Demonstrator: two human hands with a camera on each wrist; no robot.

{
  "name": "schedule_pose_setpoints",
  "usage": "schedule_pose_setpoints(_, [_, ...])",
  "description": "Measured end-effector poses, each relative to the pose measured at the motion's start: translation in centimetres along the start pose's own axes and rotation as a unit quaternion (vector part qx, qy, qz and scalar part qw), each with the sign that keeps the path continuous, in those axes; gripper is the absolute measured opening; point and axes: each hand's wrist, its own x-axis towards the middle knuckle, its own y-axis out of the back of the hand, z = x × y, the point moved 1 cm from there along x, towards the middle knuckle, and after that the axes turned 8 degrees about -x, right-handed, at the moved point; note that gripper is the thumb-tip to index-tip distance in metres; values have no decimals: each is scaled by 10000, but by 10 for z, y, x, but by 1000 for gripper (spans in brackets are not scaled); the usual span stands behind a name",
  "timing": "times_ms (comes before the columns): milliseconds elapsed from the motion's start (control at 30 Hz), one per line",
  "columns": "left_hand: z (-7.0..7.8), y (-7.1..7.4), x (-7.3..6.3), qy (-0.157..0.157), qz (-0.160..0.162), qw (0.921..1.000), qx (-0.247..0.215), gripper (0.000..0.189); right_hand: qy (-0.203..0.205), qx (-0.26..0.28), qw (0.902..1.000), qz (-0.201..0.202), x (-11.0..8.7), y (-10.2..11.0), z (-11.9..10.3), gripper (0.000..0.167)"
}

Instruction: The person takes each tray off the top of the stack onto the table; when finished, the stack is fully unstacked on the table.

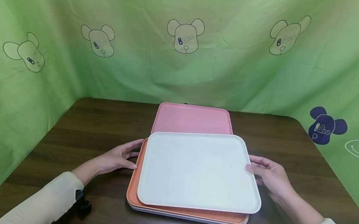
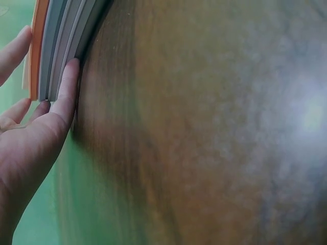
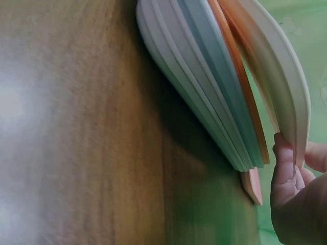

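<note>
A: How is the right hand (image 1: 273, 178) disposed?

B: It pinches the right edge of the white tray (image 1: 200, 171), with digits on both faces of the rim.

A: And the left hand (image 1: 114, 160)?

B: Its fingers are spread, gripping nothing, and touch the left side of a stack of trays (image 3: 196, 76), as the left wrist view confirms.

A: Where does the white tray lie?

B: Uppermost, over the orange tray (image 1: 135, 176) that tops the stack, and turned slightly askew to it. In the right wrist view a gap separates the two near the right hand; whether they touch elsewhere cannot be told.

A: What lies beneath the orange tray?

B: Blue-grey and paler trays, their rims layered closely; the exact number is hard to tell.

A: And farther out?

B: A pink tray (image 1: 193, 120) lies beyond the stack, its near part hidden by the white tray. All stand on a dark wood-grained table (image 1: 106, 125). Pale sleeves (image 1: 45, 200) and black wrist devices (image 1: 83, 207) flank the near side; a green curtain (image 1: 137, 72) printed with mouse-like heads hangs behind.
</note>
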Motion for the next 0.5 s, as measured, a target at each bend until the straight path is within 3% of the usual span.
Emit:
schedule_pose_setpoints(333, [-1, 0, 1, 112, 98, 9999, -13, 95, 225, 395, 9990, 11, 12, 13, 2, 50])
schedule_pose_setpoints(500, [-2, 0, 2, 47, 95, 9999, -43, 95, 290, 493, 9983, 58, 20, 30, 5, 24])
